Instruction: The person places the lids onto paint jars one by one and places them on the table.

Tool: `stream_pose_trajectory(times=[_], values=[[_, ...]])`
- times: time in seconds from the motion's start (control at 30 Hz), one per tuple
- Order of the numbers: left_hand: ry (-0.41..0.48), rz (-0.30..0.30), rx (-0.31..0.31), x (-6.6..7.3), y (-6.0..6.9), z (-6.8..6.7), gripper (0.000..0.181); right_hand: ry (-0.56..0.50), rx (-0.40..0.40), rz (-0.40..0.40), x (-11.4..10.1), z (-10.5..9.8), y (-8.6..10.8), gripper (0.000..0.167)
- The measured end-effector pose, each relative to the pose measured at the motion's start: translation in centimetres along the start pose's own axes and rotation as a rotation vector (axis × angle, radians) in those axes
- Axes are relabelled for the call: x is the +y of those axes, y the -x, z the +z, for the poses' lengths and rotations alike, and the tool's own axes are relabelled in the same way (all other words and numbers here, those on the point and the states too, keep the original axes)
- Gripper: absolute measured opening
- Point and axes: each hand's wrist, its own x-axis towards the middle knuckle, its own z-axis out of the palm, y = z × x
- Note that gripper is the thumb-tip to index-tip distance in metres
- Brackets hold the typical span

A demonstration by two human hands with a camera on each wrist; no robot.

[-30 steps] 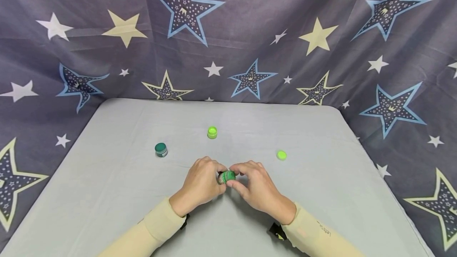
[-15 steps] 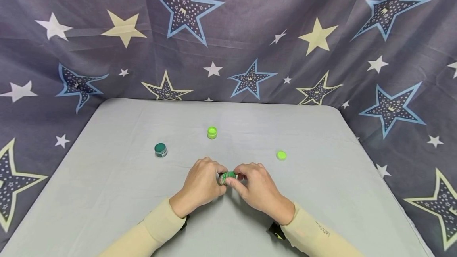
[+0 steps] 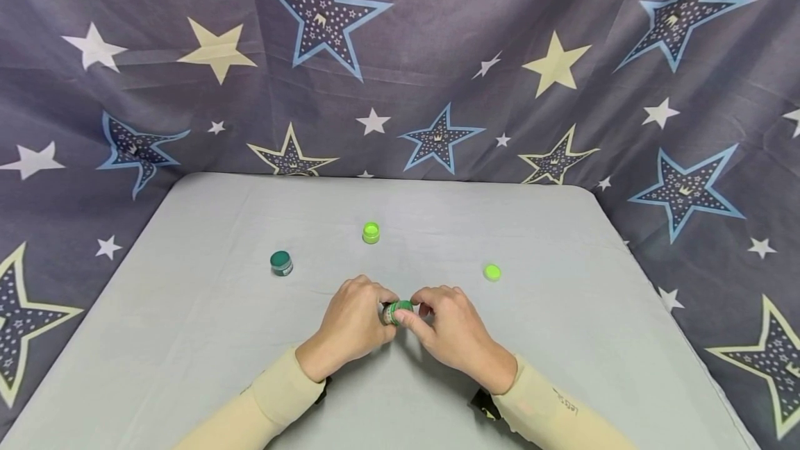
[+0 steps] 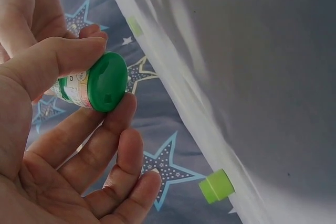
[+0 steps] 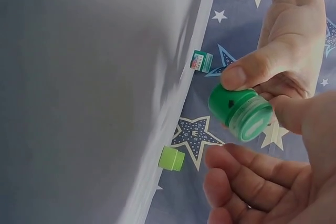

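Observation:
A small green paint jar (image 3: 400, 311) is held tilted on its side between both hands, above the table. My left hand (image 3: 356, 325) grips it; in the left wrist view the thumb (image 4: 79, 56) presses one side and a fingertip the other, with the jar's green end (image 4: 108, 82) facing out. Around the opposite end sits my right hand (image 3: 453, 332), its thumb touching the rim and its other fingers curled close by. In the right wrist view that clear-rimmed end (image 5: 252, 119) faces the right palm. Whether a separate lid covers it, I cannot tell.
Farther back stands an uncovered lime-green jar (image 3: 371, 232). A lime-green lid (image 3: 493, 272) lies to the right, and a dark teal jar (image 3: 282, 263) stands to the left. The light grey table (image 3: 187, 339) ends at a star-patterned curtain (image 3: 400, 75).
My right hand has shifted slightly and its thumb now lies farther over the green jar's end. The left hand and the things on the table have stayed in place.

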Motion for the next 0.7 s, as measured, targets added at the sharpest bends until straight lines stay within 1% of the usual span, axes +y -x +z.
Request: stream_pose_trajectory(times=[0.17, 0.33, 0.47, 0.7], values=[[0.013, -0.001, 0.003, -0.16, 0.0, 0.0, 0.03, -0.045, 0.003, -0.029, 0.12, -0.47, 0.03, 0.039], [0.013, 0.008, 0.009, -0.28, 0.0, 0.0, 0.031, -0.107, -0.038, -0.051, 0.05, -0.87, 0.15, 0.045], [0.019, 0.009, 0.01, -0.25, 0.01, -0.03, 0.03, -0.121, -0.064, -0.055, -0.03, -0.79, 0.14, 0.044], [0.016, 0.007, 0.007, -0.09, 0.02, -0.09, 0.031, -0.12, -0.059, -0.059, 0.02, -0.5, 0.15, 0.037]])
